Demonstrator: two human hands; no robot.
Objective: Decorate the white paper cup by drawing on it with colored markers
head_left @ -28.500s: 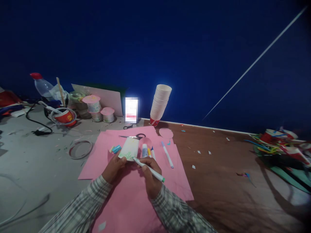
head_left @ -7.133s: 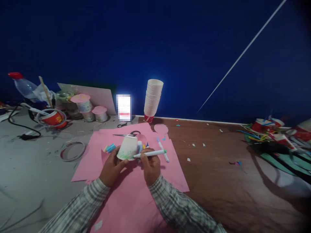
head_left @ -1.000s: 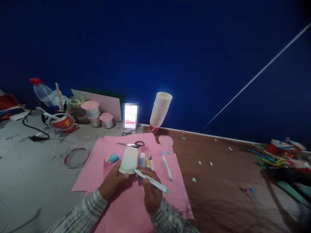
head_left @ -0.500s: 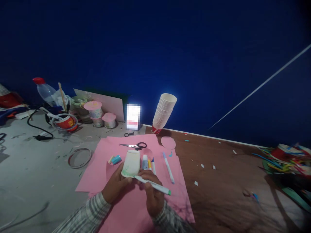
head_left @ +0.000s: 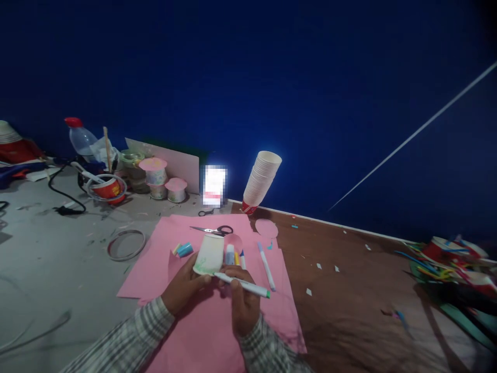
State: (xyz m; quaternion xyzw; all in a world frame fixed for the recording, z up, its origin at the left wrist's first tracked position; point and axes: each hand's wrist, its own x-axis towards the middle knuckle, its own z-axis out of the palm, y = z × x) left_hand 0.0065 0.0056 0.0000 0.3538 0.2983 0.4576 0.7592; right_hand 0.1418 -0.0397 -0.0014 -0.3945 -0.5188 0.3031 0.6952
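Note:
My left hand [head_left: 182, 289] grips an upturned white paper cup [head_left: 210, 254] with green marks near its rim, just above the pink paper sheet [head_left: 174, 321]. My right hand [head_left: 241, 303] holds a white marker with a green end [head_left: 243, 284], its tip touching the cup's rim. Several markers [head_left: 235, 256] lie just behind the cup, and another pen [head_left: 266, 266] lies to their right. Both sleeves are grey plaid.
Scissors [head_left: 213, 229] and a pink paper disc [head_left: 266, 228] lie at the sheet's far edge. A leaning stack of paper cups [head_left: 261, 181] stands by the blue wall. Decorated cups [head_left: 156, 177], a bottle [head_left: 82, 140] and a wire ring [head_left: 126, 244] are left; craft scraps [head_left: 450, 259] right.
The view has shifted slightly. The cup has turned a little in my left hand, and the marker tip stays at its rim.

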